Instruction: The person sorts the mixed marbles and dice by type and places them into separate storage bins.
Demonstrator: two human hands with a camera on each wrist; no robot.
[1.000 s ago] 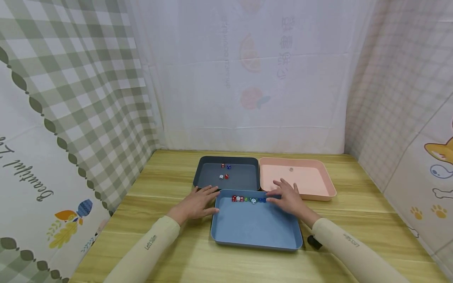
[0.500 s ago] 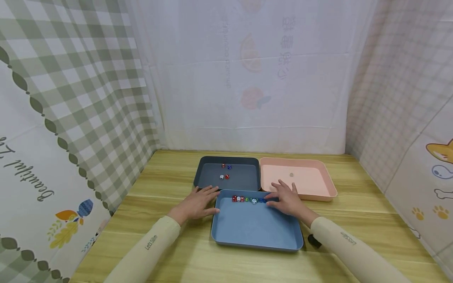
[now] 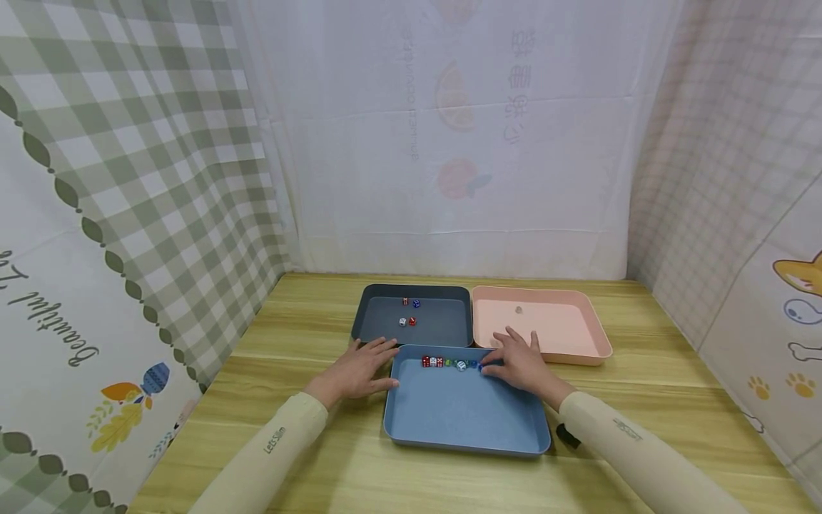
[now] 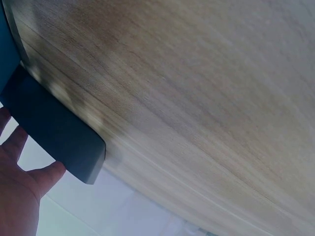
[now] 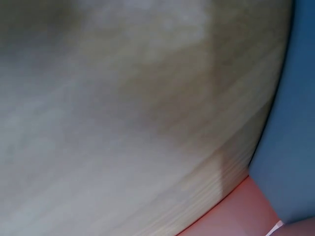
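In the head view a blue tray (image 3: 462,417) lies in front, with a row of small coloured dice (image 3: 449,363) along its far wall. My right hand (image 3: 516,360) hovers over the tray's far right corner, fingers spread, fingertips by the blue dice at the row's right end. My left hand (image 3: 359,368) rests flat on the table at the tray's far left corner. Behind stand a dark grey tray (image 3: 385,332) holding several dice (image 3: 408,312) and a pink tray (image 3: 571,335) with one small die (image 3: 519,310). The left wrist view shows my palm (image 4: 17,191) beside the dark tray's corner (image 4: 54,128).
The trays sit on a wooden table (image 3: 308,328) closed in by cloth walls on three sides. A small black object (image 3: 565,434) lies by my right forearm. The right wrist view, blurred, shows only the table, the blue tray's side (image 5: 290,123) and a bit of pink tray (image 5: 236,211).
The small die in the pink tray has shifted about and now lies a little further left. My right hand has edged slightly left toward the row. The left hand has stayed put.
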